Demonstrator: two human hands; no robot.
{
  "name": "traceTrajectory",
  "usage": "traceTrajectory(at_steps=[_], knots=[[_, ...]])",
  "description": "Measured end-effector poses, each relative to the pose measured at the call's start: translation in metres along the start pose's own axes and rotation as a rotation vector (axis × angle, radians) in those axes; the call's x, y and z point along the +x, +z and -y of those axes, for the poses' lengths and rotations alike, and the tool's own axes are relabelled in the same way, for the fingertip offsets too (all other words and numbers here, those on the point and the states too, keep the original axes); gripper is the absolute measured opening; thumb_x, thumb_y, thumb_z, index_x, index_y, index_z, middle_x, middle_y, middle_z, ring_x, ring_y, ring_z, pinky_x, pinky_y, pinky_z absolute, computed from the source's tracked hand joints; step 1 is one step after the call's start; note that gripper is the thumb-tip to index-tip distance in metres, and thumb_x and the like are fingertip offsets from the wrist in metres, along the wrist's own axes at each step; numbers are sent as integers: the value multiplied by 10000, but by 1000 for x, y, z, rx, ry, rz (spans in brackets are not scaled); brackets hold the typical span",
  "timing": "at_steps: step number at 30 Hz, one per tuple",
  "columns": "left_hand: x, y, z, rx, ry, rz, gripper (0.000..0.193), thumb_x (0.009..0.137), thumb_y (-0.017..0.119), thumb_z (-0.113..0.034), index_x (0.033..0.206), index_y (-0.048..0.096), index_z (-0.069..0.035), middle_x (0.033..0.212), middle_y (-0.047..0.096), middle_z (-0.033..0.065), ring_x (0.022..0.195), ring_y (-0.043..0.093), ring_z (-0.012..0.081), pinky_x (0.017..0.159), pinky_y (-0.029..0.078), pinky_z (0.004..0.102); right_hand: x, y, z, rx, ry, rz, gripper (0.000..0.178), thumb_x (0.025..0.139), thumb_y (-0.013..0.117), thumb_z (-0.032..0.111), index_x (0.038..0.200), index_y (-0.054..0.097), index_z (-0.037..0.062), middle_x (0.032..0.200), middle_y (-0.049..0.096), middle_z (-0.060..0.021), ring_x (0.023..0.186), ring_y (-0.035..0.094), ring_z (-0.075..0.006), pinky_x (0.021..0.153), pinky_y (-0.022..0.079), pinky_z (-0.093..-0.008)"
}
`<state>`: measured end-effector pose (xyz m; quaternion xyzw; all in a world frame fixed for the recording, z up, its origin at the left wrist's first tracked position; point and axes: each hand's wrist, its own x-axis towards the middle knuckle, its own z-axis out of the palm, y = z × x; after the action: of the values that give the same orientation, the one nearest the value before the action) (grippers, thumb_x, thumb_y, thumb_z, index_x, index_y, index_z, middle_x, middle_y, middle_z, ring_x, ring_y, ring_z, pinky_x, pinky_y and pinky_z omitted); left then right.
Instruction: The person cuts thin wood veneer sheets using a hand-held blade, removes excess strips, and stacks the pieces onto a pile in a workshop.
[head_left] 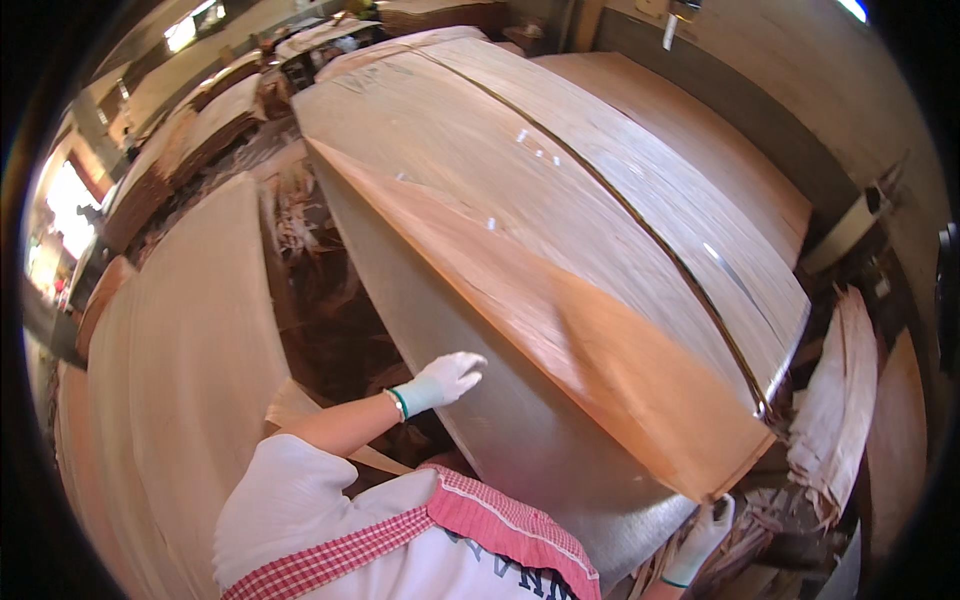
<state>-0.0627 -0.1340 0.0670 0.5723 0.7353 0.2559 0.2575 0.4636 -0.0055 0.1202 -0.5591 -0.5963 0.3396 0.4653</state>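
A thin orange-brown wood veneer sheet (640, 400) slants across the work surface, its near edge lifted and folded up. My right hand (712, 522), in a white glove with a green cuff, pinches the sheet's near right corner. My left hand (445, 381), gloved the same way, is over the smooth grey table top (430, 310), fingers loosely bent and nothing in them. Beyond the lifted sheet lie broad pale veneer sheets (500, 160), with a dark gap running lengthwise between two of them.
A stack of pale veneer (190, 330) stands on my left, with more stacks (180, 150) farther back. Torn veneer scraps (310, 240) fill the space between stack and table. Upright veneer strips (838, 400) lean at the right. Another large sheet (690, 125) lies along the far wall.
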Motion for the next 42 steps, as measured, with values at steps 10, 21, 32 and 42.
traceTrajectory(at_steps=[10, 21, 32, 42], knots=[[59, 1, -12, -1444, -574, 445, 971, 865, 606, -594, 1473, 204, 48, 1493, 310, 220, 1346, 360, 353, 1071, 379, 482, -142, -16, -61, 158, 252, -200, 278, 890, 651, 67, 1147, 571, -2, 907, 570, 11, 744, 499, -62, 669, 410, -206], [-28, 37, -31, -1661, -616, 635, 985, 858, 612, -594, 1503, 118, -37, 1537, 212, 210, 1393, 307, 359, 1072, 373, 535, -194, -44, -175, 16, 266, -353, 153, 839, 535, 14, 934, 654, -1, 983, 649, -69, 873, 614, -152, 771, 510, -289], [-99, 80, 74, -1436, -519, 73, 329, 965, 513, -225, 1244, 490, -52, 1231, 551, 118, 1077, 576, 270, 812, 504, 371, -195, -74, -117, 48, 340, -103, 278, 870, 560, 24, 1136, 640, 47, 1030, 608, -83, 956, 586, -186, 841, 499, -317], [-123, 168, -120, -32, -75, -609, 520, 838, 389, 66, 1355, 438, 39, 1367, 489, 216, 1297, 464, 319, 1112, 336, 384, -213, -311, -125, 603, 604, -157, 244, 988, 503, 215, 1169, 554, 59, 798, 599, -61, 618, 569, -125, 557, 498, -273]])
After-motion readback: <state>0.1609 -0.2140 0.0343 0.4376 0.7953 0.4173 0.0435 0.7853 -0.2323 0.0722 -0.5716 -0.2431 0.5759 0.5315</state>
